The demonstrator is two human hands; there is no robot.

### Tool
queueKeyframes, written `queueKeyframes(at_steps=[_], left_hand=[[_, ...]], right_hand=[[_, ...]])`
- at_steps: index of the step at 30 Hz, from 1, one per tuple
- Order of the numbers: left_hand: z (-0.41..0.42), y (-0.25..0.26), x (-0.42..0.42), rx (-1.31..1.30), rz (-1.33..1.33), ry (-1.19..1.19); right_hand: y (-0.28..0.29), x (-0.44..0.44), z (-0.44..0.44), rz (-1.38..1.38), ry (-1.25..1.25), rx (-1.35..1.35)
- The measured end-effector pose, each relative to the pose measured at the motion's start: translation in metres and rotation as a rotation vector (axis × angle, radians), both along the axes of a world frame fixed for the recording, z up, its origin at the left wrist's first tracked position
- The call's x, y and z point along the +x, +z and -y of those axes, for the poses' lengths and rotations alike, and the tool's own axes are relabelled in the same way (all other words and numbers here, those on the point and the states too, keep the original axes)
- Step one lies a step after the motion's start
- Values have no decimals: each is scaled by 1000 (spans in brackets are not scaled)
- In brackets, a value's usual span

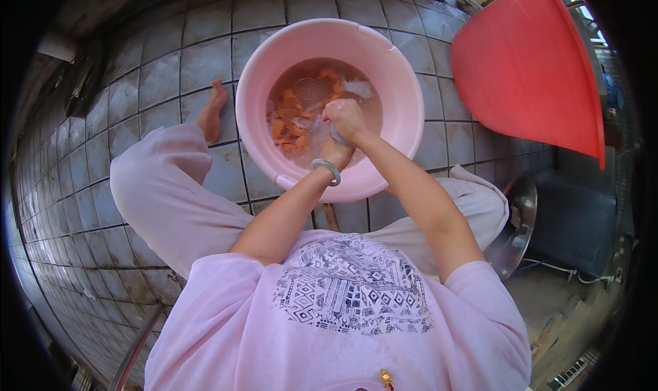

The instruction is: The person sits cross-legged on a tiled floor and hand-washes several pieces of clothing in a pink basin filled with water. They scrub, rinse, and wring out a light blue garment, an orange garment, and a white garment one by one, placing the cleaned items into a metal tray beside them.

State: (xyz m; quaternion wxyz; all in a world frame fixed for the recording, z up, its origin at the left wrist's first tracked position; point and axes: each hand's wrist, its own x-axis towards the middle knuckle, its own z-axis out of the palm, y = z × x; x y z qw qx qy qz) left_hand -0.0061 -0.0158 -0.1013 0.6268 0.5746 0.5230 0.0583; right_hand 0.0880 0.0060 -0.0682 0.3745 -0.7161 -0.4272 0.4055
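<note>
A pink plastic basin (262, 154) stands on the floor between my bent legs, partly filled with cloudy brownish water (367, 108). Crumpled orange fabric (292, 105) lies in the water on the left and far sides. My right hand (347, 117) is closed in a fist over the middle of the basin, with a pale grey wet cloth (337, 135) bunched beneath it. Just under and nearer to me is my left hand (335, 152), wearing a pale green bangle (329, 170) at the wrist. Its fingers are hidden by the right hand and the cloth.
Grey floor tiles (205, 52) surround the basin. A large red plastic tub (524, 72) leans on its side at the right. Beside my right knee are a shiny metal bowl (522, 226) and a dark box-like object (570, 221). My bare left foot (211, 113) rests left of the basin.
</note>
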Motion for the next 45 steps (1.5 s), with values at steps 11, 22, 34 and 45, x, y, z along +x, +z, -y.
queueKeyframes(at_steps=[11, 22, 34, 45], left_hand=[[-40, -71, -14, 15, 158, -2], [-28, -120, -38, -118, -70, 202], [-22, -139, -48, -134, -59, 368], [-36, -178, -48, -96, 30, 704]], right_hand=[[59, 117, 65, 698, -59, 28], [208, 358, 272, 1382, -403, -844], [-93, 54, -76, 576, 634, -423], [-154, -32, -33, -329, 102, -481]])
